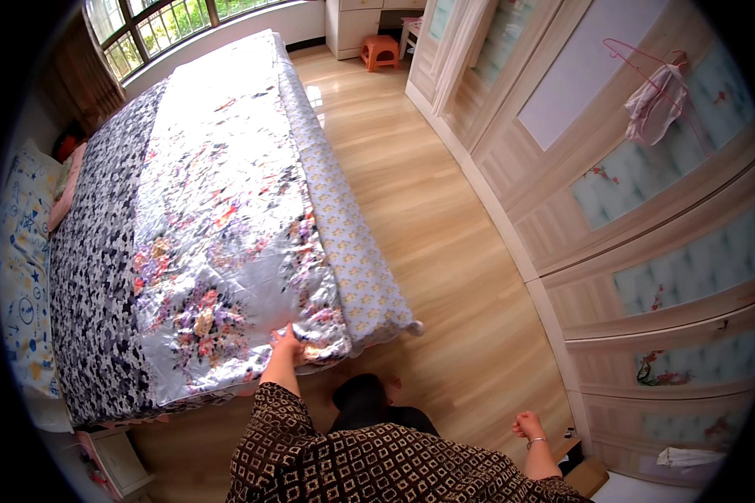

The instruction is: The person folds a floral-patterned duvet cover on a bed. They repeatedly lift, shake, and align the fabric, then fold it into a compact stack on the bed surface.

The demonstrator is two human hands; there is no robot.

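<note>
A shiny floral quilt [251,251] lies spread lengthwise over the bed, partly wrinkled. My left hand [287,344] rests on its near edge close to the right corner, thumb and fingers apart. Beneath the quilt, a dark patterned cover [100,251] shows on the left and a pale sheet with small yellow motifs [358,264] on the right. My right hand [528,425] hangs out to the right above the floor, fingers curled in, with a bracelet at the wrist; nothing is seen in it.
Wardrobe doors [541,207] line the right side, with a pink hanger [651,78] and a cloth on it. An orange stool [379,53] stands at the far end. A patterned pillow [28,270] lies at left, a small cabinet [121,459] below it. A cardboard box [588,479] sits lower right.
</note>
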